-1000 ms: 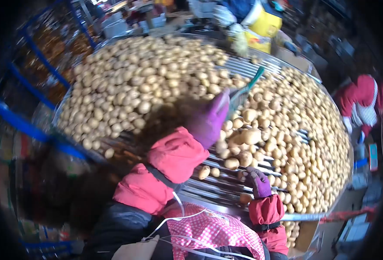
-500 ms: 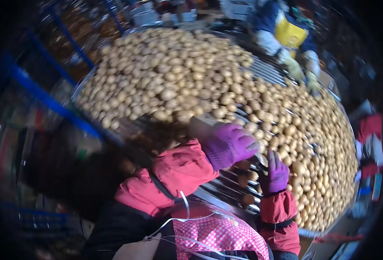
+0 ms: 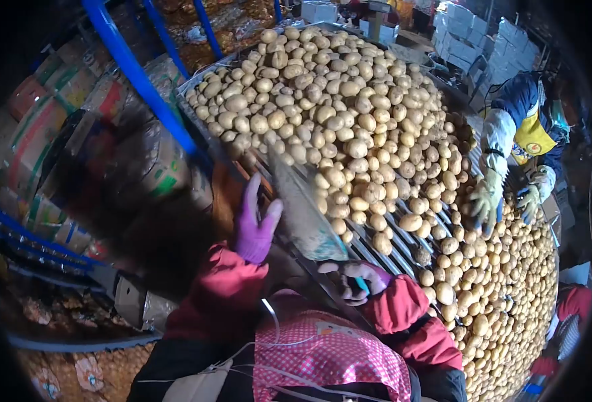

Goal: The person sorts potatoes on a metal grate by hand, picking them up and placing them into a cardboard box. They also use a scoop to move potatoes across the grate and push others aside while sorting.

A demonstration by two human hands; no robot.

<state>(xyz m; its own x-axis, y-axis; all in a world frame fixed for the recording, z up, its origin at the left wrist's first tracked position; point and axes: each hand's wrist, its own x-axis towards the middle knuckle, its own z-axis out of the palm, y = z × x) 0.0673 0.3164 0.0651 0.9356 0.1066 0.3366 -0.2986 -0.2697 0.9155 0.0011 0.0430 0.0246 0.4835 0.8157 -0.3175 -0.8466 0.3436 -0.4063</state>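
Observation:
My left hand (image 3: 257, 224), in a purple glove, is raised beside the near edge of the roller table, thumb and fingers apart with nothing in them. Close to it a worn grey panel (image 3: 306, 208) slants along the table's side. My right hand (image 3: 363, 278), also gloved, is curled at the panel's lower end. A small teal thing (image 3: 361, 285) shows between its fingers; I cannot tell what it is. Beyond both hands, many potatoes (image 3: 356, 147) lie heaped on the metal rollers (image 3: 400, 251).
Across the table a co-worker's gloved hands (image 3: 487, 201) rest on the potatoes. Another person's red sleeve (image 3: 574, 301) shows at far right. A blue rail (image 3: 142, 80) runs along the left, with stacked cartons (image 3: 35, 134) behind it.
My view has swung, showing more cartons at left. Both my hands have drawn back from over the potatoes to the near edge; the left has spread its fingers and the right has curled.

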